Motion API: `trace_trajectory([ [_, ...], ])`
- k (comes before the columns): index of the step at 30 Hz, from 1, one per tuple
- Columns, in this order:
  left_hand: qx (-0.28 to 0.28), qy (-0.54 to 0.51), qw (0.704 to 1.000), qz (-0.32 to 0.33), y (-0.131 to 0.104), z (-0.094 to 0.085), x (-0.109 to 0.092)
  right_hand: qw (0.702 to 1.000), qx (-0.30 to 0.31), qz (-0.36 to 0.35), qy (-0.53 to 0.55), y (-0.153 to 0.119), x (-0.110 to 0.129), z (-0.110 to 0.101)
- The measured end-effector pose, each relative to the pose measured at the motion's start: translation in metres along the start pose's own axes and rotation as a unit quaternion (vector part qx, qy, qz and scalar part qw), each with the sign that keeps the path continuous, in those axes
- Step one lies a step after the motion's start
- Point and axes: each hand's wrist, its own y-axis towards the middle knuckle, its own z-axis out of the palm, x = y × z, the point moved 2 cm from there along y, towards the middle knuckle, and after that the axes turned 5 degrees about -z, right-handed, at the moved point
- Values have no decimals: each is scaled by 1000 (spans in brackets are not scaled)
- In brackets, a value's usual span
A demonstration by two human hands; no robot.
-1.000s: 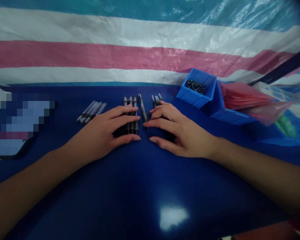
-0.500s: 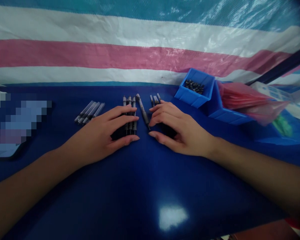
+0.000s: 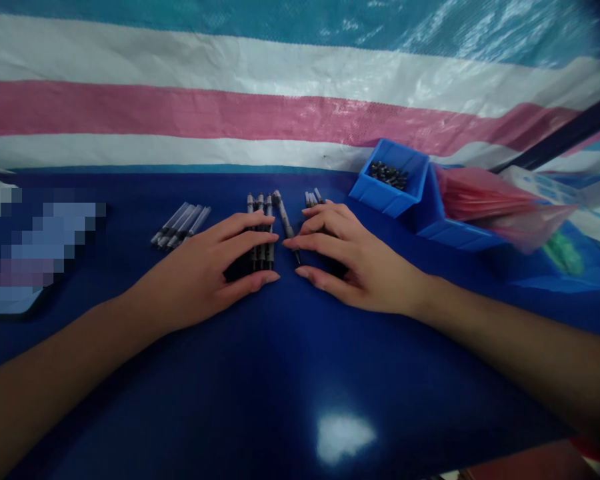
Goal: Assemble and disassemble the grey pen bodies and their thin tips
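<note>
On the blue table, my left hand [image 3: 217, 260] lies over a row of three upright-pointing grey and black pens [image 3: 261, 202], its fingers and thumb spread across them. A fourth pen [image 3: 283, 212] slants beside the row, with its dark tip toward me. My right hand [image 3: 347, 257] has its index finger laid on this slanted pen, while the thumb rests apart, close to the tip. Just beyond the right fingers, several thin clear-ended pieces [image 3: 314, 198] stick out, partly hidden by that hand. Left of my left hand lies a bunch of clear tubes with dark ends [image 3: 180, 223].
A blue bin [image 3: 393, 180] of small dark parts stands at the back right. Beside it, another blue bin [image 3: 455, 227] carries a red plastic bag [image 3: 500, 203]. A blurred-out flat device [image 3: 45, 253] lies at the left. Striped sheeting [image 3: 230, 113] hangs behind the table.
My right index finger has moved left onto the slanted pen. The right-hand fingers have spread a little; my left hand has stayed nearly still.
</note>
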Motion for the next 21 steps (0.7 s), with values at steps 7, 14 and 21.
trace_trajectory([
  [7,1,2,1000,-4,0,-2,-2,1000,-1,13,-4,-1,-1,1],
  [14,5,11,1000,2,2,-3,-4,1000,7,-8,-21,-1,0,1],
  [21,-4,1,1000,6,0,-3,-3,1000,-18,17,14,1,0,-1],
])
